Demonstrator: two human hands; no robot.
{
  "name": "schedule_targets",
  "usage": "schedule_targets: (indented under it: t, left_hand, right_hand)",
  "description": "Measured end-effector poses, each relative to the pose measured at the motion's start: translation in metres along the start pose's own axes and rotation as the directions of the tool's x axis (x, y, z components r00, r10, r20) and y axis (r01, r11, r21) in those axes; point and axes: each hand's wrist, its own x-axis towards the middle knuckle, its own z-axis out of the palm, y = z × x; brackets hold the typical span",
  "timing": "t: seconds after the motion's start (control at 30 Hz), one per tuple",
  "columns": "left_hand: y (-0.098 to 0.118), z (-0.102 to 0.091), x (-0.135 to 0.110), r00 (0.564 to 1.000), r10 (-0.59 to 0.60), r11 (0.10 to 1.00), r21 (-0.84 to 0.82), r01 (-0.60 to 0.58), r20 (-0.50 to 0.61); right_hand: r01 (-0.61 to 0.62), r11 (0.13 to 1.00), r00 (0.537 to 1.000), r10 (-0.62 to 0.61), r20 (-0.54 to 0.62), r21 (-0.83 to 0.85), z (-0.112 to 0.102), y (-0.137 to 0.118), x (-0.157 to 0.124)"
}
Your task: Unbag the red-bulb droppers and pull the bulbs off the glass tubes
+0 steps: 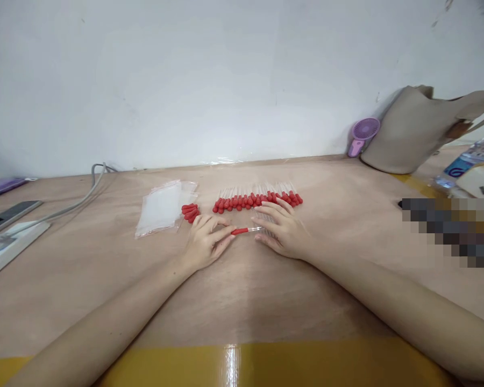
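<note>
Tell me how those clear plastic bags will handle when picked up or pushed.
The plastic bags are probably light and floppy, being thin and see-through at the edges. They may slip apart if pushed, since they lie loosely overlapped.

red bulbs (248,202) | purple fan (365,129) | beige bag (409,129) | yellow front strip (177,365) | whitish wall (185,80)

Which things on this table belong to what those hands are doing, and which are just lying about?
Seem part of the job:
- red-ended dropper in the left hand
- row of red-ended droppers
- loose red bulbs
- probably the plastic bags

Apparently just lying about:
- purple fan
- beige bag
- bottle
- grey cable
</note>
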Motion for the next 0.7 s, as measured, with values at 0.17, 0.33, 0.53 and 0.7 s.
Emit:
schedule_targets:
  t: [0.17,0.33,0.53,0.7]
  left_hand:
    - [0.003,0.001,0.001,1.0,0.009,0.995,-0.095,-0.009,0.002]
    - [0.014,0.001,0.004,0.991,0.025,0.979,-0.204,0.002,0.129]
    - [0.018,0.014,0.004,0.993,0.024,0.962,-0.274,0.008,0.111]
    - [0.018,0.024,0.008,0.997,0.036,0.957,-0.29,-0.016,0.064]
  right_hand:
    - [-0.003,1.0,1.0,0.003,-0.001,0.03,0.005,-0.002,-0.003]
    - [0.01,0.996,1.0,-0.009,-0.017,0.085,0.007,-0.008,-0.003]
    - [0.039,0.985,0.999,-0.033,-0.039,0.167,0.015,-0.01,-0.004]
    - [0.047,0.962,0.999,-0.045,-0.015,0.269,0.02,-0.008,-0.006]
